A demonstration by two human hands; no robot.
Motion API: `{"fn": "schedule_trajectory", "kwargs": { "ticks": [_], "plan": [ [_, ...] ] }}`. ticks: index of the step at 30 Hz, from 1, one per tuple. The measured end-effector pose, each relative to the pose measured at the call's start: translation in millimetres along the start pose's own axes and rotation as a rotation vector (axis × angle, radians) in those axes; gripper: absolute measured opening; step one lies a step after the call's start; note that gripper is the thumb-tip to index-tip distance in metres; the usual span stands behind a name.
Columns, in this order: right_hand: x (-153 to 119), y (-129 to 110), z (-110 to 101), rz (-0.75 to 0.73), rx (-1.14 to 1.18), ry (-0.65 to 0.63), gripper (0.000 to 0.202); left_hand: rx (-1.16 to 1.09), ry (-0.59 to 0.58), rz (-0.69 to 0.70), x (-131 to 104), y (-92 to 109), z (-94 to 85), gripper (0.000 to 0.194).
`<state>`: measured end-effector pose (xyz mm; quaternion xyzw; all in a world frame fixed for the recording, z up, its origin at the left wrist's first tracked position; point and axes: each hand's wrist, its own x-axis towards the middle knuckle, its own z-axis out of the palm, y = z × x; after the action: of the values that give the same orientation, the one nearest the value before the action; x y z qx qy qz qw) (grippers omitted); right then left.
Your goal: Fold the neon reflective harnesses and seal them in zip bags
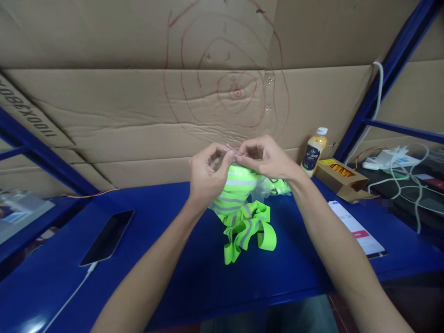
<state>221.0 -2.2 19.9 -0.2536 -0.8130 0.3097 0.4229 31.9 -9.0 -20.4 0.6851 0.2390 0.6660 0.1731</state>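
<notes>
My left hand (210, 172) and my right hand (264, 155) are close together above the desk. Both pinch the top edge of a clear plastic bag (236, 181), which holds folded neon-green cloth with grey reflective stripes. Thumb and fingertips are pressed together on each hand. In front of the bag, a loose heap of neon-green reflective straps (250, 227) lies on the blue desk (194, 277). Partly hidden behind my right wrist is another clear packet (279, 186) with neon-green material. My fingers hide part of the bag's edge.
At left lies a dark phone (108, 237) with a white cable. On the right are a juice bottle (314, 152), an open cardboard box (342, 178), a lit phone (357, 229) and tangled white cables (411, 173). A cardboard wall (121, 115) with red rings stands behind.
</notes>
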Motion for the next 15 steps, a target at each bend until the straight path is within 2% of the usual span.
{"fn": "schedule_trajectory", "kwargs": {
  "ticks": [2, 5, 7, 9, 11, 15],
  "plan": [
    [0.5, 0.1, 0.0, -0.026, -0.039, 0.059, 0.047, -0.026, -0.019, -0.008, 1.7, 0.7, 0.0, 0.025],
    [1.1, 0.0, -0.7, 0.000, -0.033, 0.054, 0.044, -0.045, -0.071, -0.024, 4.1, 0.9, -1.1, 0.022],
    [1.7, 0.7, -0.8, 0.002, -0.071, 0.050, 0.038, -0.049, -0.050, -0.021, 5.0, -0.4, -2.0, 0.023],
    [2.7, 2.3, 0.0, -0.054, -0.163, 0.098, 0.030, -0.079, -0.007, -0.019, 5.7, -2.7, -2.8, 0.025],
    [3.4, 4.2, 0.8, -0.111, -0.231, 0.150, 0.025, -0.118, -0.024, -0.047, 6.4, -4.9, -3.6, 0.028],
    [2.5, 5.3, -2.1, -0.060, -0.221, 0.122, 0.022, -0.084, -0.084, -0.087, 6.9, -6.1, -4.6, 0.033]
  ]
}}
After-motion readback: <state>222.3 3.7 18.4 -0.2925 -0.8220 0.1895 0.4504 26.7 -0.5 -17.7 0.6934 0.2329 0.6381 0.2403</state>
